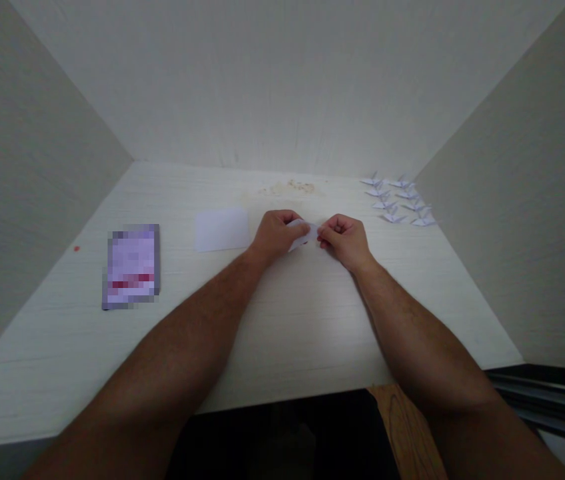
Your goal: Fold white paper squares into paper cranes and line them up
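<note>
Near the middle of the white tabletop, a small folded piece of white paper (298, 239) is held between my two hands. My left hand (280, 233) grips it with the thumb on top and fingers curled behind. From the other side my right hand (345, 240) pinches the paper's right end between thumb and fingertips. Part of the paper is hidden by the fingers, so its exact folds cannot be made out. Left of my left hand lies a flat stack or sheet of white paper (221, 230).
Several folded paper cranes (393, 217) stand in rows at the back right. A pixelated purple item (131, 267) lies at the left, near a small red spot (76, 249). Brownish stains (300, 187) mark the tabletop (292, 333) at the back. Walls (282, 87) enclose the back and sides.
</note>
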`<action>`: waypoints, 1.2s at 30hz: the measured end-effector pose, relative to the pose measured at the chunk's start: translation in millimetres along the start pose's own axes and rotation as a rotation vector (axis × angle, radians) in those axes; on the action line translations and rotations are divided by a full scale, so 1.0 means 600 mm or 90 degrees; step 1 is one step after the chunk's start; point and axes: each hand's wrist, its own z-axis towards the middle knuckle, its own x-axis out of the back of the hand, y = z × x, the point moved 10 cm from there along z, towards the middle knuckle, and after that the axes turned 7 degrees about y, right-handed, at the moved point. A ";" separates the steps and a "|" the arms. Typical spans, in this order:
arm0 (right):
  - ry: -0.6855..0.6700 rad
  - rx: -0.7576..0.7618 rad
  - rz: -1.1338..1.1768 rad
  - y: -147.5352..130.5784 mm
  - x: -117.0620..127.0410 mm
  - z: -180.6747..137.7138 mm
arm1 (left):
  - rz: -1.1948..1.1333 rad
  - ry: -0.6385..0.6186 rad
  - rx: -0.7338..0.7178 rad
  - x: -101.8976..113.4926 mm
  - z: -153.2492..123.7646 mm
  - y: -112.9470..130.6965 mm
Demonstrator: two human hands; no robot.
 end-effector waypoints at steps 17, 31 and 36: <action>0.020 0.027 0.035 -0.005 0.003 0.006 | -0.062 -0.044 0.005 0.000 0.010 -0.003; 0.019 0.120 -0.121 -0.024 -0.001 -0.003 | 0.038 -0.073 -0.089 -0.013 0.008 0.012; 0.010 0.132 -0.145 -0.030 -0.003 -0.007 | 0.040 -0.067 -0.109 -0.013 0.009 0.017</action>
